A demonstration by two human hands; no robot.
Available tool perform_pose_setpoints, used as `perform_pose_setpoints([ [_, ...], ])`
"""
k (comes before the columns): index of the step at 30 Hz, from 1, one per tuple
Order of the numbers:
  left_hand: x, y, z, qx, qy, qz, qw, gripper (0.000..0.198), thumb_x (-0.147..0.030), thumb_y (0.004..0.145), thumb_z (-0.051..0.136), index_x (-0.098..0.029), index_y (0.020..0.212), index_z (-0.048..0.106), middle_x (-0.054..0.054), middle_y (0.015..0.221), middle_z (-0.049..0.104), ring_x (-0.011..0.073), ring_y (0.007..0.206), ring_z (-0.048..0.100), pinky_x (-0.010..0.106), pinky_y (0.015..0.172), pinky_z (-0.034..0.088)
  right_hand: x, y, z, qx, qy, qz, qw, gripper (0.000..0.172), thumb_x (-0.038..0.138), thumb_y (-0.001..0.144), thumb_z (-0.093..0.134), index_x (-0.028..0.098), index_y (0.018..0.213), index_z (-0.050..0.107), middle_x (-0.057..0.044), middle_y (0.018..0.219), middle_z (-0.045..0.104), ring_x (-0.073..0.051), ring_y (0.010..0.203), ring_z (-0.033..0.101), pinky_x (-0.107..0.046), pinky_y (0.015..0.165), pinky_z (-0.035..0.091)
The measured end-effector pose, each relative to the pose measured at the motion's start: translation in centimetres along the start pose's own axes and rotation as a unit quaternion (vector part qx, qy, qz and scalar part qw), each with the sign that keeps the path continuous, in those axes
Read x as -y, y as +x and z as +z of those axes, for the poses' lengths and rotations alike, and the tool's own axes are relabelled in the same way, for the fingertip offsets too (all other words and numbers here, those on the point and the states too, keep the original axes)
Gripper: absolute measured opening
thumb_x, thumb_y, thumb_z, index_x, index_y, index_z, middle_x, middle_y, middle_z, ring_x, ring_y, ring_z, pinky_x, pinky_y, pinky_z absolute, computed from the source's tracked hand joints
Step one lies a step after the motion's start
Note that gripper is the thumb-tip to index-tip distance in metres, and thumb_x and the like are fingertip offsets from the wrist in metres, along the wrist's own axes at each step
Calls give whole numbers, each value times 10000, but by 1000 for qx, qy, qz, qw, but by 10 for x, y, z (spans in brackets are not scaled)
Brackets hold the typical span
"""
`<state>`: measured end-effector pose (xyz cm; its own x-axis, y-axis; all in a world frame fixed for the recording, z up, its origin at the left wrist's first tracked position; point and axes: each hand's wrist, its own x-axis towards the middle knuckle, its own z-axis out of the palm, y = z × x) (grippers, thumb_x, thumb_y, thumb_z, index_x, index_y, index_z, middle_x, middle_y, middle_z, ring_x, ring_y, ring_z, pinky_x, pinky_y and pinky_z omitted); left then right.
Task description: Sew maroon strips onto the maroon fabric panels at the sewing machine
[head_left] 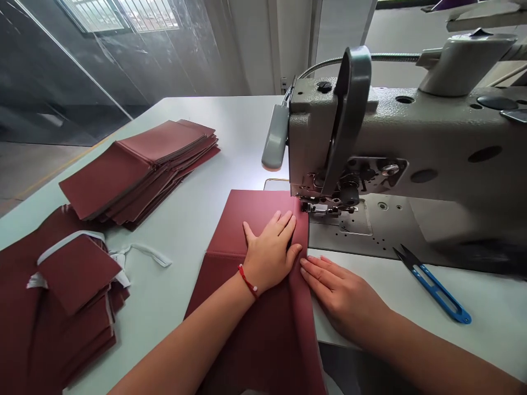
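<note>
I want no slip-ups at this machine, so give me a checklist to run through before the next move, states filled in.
1. Left hand flat on the maroon panel: ok.
2. Right hand at the panel's right edge: ok.
3. Both hands out from under the presser foot: ok, though the left one is close.
4. Panel edge lined up with the needle: cannot tell, too small to make out.
5. Blue snips away from the panel: ok, right of the right hand.
6. Stacked maroon pieces apart from the panel: ok, to its left.
</note>
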<state>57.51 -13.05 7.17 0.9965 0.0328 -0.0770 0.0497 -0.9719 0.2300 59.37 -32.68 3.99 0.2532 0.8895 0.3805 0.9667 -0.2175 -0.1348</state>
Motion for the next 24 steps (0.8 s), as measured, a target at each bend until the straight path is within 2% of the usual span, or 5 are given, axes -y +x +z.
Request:
perform_pose_setpoints([
  [9,10,31,-2,-7,6,-8,1000,556,-392,949,434,-292,1481,308,61,1557,325,319,1449,248,810,1040,99,-24,14,1,18,-8,16,1000,448,14,861,397,12,1264,593,-158,1331,571,-281,1204,558,-463,1050,477],
  [17,17,52,-4,-43,-9,5,999,371,-416,944,455,-314,1294,525,70,1454,475,336,1374,369,828,1017,106,-40,25,5,14,-10,41,999,431,27,885,400,34,1269,594,-153,1308,590,-251,1193,566,-440,1050,476],
  [24,31,73,-11,3,-45,21,999,350,-400,954,421,-369,1275,555,41,1413,520,347,1354,389,839,990,64,-53,35,10,-4,-3,62,998,427,48,895,417,61,1291,575,-123,1311,592,-241,1182,531,-415,1060,454],
])
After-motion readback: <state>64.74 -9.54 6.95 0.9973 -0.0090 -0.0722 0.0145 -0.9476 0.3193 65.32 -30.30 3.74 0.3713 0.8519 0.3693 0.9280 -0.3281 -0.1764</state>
